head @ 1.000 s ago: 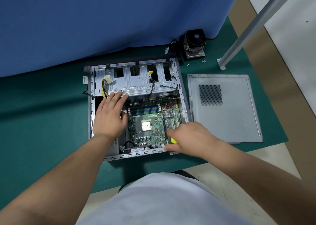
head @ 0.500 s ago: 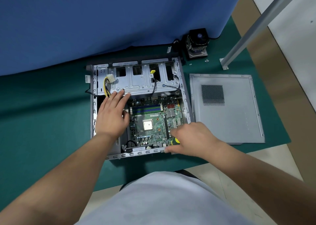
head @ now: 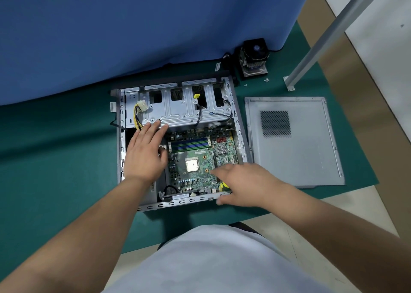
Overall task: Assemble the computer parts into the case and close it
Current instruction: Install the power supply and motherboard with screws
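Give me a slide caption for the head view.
Both hands over the open case; side panel lies beside it.

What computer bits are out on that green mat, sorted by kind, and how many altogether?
Open case: 1
Motherboard inside the case: 1
Side panel: 1
Cooler fan: 1
Yellow-handled tool in the case corner: 1
Total: 5, not counting the tiny loose screws.
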Action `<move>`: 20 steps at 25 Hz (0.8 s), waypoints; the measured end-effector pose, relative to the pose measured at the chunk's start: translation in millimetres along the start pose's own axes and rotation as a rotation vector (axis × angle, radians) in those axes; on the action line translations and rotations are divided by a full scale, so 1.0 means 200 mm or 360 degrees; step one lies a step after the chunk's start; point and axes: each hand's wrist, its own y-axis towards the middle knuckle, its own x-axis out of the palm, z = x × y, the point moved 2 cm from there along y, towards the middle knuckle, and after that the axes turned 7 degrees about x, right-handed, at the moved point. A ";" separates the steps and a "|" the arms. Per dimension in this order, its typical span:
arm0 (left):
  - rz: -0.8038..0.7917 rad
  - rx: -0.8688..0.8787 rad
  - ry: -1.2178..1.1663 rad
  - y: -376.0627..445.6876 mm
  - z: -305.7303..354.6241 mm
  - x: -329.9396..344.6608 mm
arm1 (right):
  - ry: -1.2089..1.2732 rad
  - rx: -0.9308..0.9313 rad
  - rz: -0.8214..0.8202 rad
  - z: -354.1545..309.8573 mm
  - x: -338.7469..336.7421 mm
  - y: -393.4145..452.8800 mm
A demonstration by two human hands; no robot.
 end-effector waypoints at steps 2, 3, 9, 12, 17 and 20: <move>0.0006 0.0002 -0.0004 0.00 0.00 0.00 | 0.0257 -0.0111 -0.0227 0.03 -0.03 -0.02; 0.0007 0.0004 -0.0005 0.00 0.00 0.00 | 0.0296 -0.0123 -0.0237 0.04 -0.04 -0.02; 0.0003 -0.0001 -0.0002 0.00 0.01 0.00 | -0.0205 0.0036 0.0147 -0.03 0.02 0.00; -0.0001 -0.0006 0.0007 0.00 0.00 0.00 | 0.0176 -0.0132 -0.0060 0.00 -0.01 -0.03; 0.0003 -0.0007 0.0001 0.00 0.01 0.00 | -0.0032 -0.0015 0.0220 -0.02 0.02 -0.03; 0.0000 0.0002 0.0002 0.00 0.01 0.00 | -0.0167 0.0066 0.0260 -0.01 0.03 -0.01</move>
